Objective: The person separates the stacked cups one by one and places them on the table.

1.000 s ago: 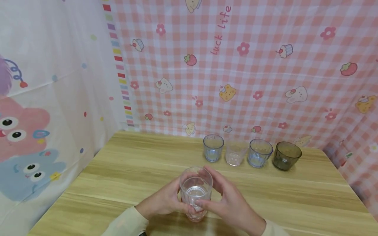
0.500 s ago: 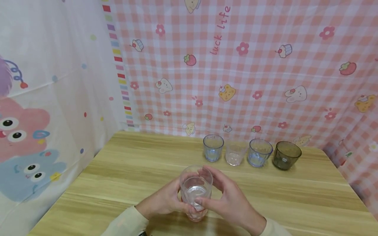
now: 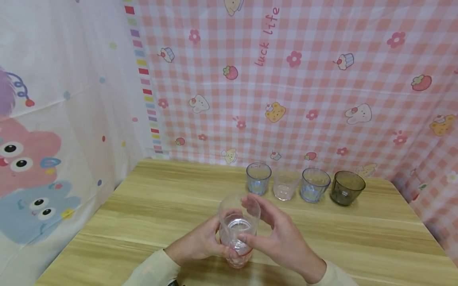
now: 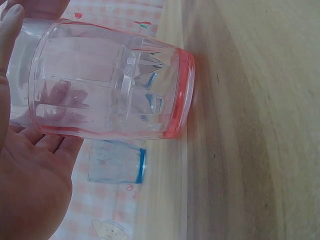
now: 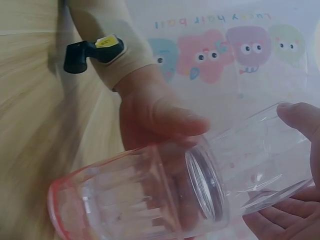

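Observation:
Two glasses stand one in the other at the table's front in the head view. The lower, a pink-tinted glass (image 4: 182, 95) with a red base, is near the tabletop. My left hand (image 3: 204, 242) holds it round its side, thumb in front. Out of its mouth rises a clear glass (image 5: 265, 165), its thick bottom still inside the pink rim in the right wrist view. My right hand (image 3: 282, 238) grips this clear glass, thumb on the near side and fingers behind. In the left wrist view, the clear glass is mostly cut off.
Along the table's back right stand a bluish glass (image 3: 258, 180), a pale clear glass (image 3: 285, 191), another bluish glass (image 3: 315, 186) and a dark smoky glass (image 3: 348, 190). A pink checked cloth (image 3: 250, 95) hangs behind the wooden table (image 3: 161, 190), a white printed cloth (image 3: 86, 131) at left.
My right hand has moved slightly up and to the right, and the clear glass has risen a little out of the pink one. The left hand has hardly moved.

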{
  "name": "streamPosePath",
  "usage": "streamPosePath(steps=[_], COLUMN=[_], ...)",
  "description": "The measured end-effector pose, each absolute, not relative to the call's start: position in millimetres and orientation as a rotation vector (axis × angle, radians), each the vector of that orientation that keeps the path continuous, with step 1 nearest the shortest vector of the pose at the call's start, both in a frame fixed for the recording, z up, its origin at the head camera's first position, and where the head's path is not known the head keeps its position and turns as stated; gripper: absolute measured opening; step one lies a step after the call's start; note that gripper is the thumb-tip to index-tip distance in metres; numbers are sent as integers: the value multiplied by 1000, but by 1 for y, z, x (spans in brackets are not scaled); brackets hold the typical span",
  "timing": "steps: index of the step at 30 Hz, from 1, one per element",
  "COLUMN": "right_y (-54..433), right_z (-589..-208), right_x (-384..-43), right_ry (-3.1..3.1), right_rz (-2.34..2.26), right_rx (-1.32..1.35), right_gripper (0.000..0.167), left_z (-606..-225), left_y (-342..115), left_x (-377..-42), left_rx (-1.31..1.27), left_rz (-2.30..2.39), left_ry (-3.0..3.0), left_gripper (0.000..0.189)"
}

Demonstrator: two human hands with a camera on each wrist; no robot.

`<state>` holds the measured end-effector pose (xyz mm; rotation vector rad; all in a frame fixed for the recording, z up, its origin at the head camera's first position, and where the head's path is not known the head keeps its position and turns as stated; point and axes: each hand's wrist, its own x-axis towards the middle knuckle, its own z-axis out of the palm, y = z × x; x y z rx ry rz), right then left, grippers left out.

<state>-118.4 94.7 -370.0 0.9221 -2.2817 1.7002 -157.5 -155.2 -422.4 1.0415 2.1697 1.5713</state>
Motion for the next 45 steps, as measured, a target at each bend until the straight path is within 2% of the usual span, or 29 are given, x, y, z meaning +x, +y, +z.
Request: streamPosePath(steps=[16, 45], right_y=[114, 172], right_z=[-355, -370], right_x=[-119, -119], right_ry=[-2219, -2230], right_rz=[1596, 1595], right_rx=[924, 705], right_gripper=[77, 75], left_z=[-419, -425], left_y=[-155, -155], left_x=[-157, -159], left_rx=[976, 1118], left_rz=[1527, 1621], left_ry=[2212, 2102], left_gripper=[92, 86])
